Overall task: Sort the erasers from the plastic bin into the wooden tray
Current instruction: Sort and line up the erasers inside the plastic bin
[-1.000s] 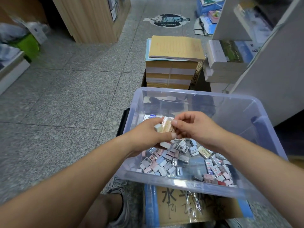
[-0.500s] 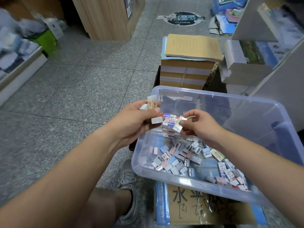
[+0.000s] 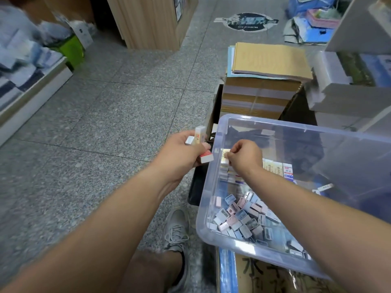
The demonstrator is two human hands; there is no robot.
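My left hand (image 3: 182, 151) is curled around a few erasers (image 3: 199, 134): one stands up above my fingers, a white one pokes out beside it, and a red-and-white one sticks out nearer me. This hand hangs just outside the left wall of the clear plastic bin (image 3: 208, 193), above the floor.

My right hand (image 3: 246, 158) is inside the bin at its far left corner. Thumb and fingers pinch one pale eraser (image 3: 225, 155) right at the top of a small stack (image 3: 226, 174) of wrapped erasers there; I cannot tell whether it touches the stack. To the right of my wrist, a row (image 3: 277, 169) of wrapped erasers lies along the bin's bottom. Nearer me, a loose pile (image 3: 239, 218) of small blue, pink and grey pieces fills the bin's near left part.

The bin rests on a piece of cardboard (image 3: 264, 278) with dark handwriting. Beyond the bin sits a pile of brown paper pads (image 3: 268, 60). My grey shoe (image 3: 176, 231) is on the speckled floor (image 3: 95, 123) to the left of the bin, and a wooden cabinet (image 3: 148, 20) stands far off.
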